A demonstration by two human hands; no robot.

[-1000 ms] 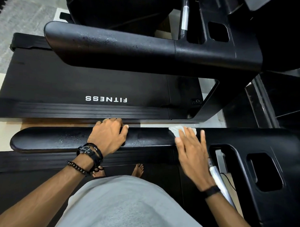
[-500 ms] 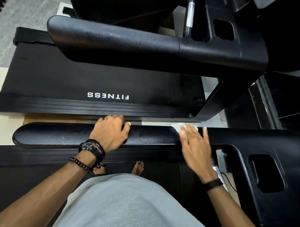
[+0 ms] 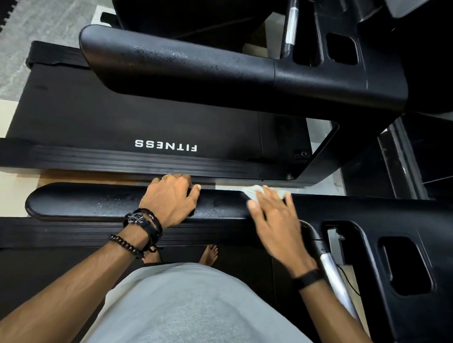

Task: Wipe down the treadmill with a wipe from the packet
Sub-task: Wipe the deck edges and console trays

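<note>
One crumpled white wipe [image 3: 257,190] lies on the far edge of the near black padded handrail [image 3: 93,203], at the point where that rail meets the black plastic console frame [image 3: 401,216]. The wipe is partly covered, so its own long axis cannot be told; the rail under it runs left to right across the view, its rounded free end pointing left.

Two hands are in view. The right hand [image 3: 276,218] lies flat on the wipe with its fingers straight and spread, pressing it onto the rail; the fingertips are blurred. The left hand [image 3: 170,199] sits on the same rail to the left of the wipe, well apart from it, with its fingers curled over the far edge and the thumb along the top, grasping the rail. The left wrist carries two bracelets, one dark beaded band [image 3: 124,245] and one black strap with a metal knot [image 3: 142,220]; the right wrist carries one black band [image 3: 307,279].

Two treadmills show. The person stands on the near one, two bare feet [image 3: 209,254] visible below a grey shirt [image 3: 186,308]. A second black handrail [image 3: 178,67] of the neighbouring treadmill runs parallel beyond, above a black belt deck printed FITNESS [image 3: 165,145] in white. One silver grip bar [image 3: 334,272] slants beside the right wrist.
</note>
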